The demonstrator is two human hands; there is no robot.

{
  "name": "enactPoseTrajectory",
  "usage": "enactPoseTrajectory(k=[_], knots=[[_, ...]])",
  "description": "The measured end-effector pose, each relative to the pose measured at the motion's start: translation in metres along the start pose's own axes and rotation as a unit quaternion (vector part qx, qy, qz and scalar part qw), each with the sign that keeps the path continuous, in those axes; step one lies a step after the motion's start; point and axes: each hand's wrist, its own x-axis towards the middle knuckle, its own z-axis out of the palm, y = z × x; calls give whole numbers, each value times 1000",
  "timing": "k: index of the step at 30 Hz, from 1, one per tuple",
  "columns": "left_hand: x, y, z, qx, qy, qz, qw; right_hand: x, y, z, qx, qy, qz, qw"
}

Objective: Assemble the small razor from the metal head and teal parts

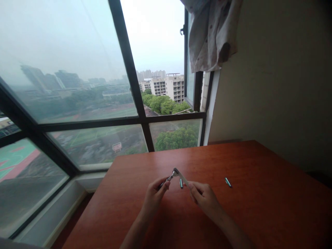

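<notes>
Both my hands are raised over a reddish-brown wooden table [259,207]. My left hand [155,196] pinches the dark end of a small thin object [169,178], perhaps a pen part. My right hand [203,197] pinches a pale slender piece [182,178]; the two pieces meet at a metallic tip [176,171] between the hands. A small teal pen-like piece [181,183] lies on the table just beyond my fingers. A second teal piece [228,182] lies to the right, apart from both hands.
A large window with dark frames [129,69] fills the left and back, showing buildings and trees outside. A pale cloth [212,34] hangs at the top by a plain wall [280,86]. The table's left edge drops beside the window sill [85,180].
</notes>
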Motion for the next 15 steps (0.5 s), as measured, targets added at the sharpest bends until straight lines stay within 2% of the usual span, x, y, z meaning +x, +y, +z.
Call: enactPoseTrajectory(k=[5, 11, 15], knots=[[2, -1, -2, 1, 16, 1, 1000, 0, 2, 0, -7, 1, -2, 1000], [1, -8, 0, -1, -21, 13, 1000, -1, 1, -1, -7, -1, 1, 1000], [1, -9, 1, 4, -17, 22, 1000, 1, 5, 0, -1, 1, 2, 1000]])
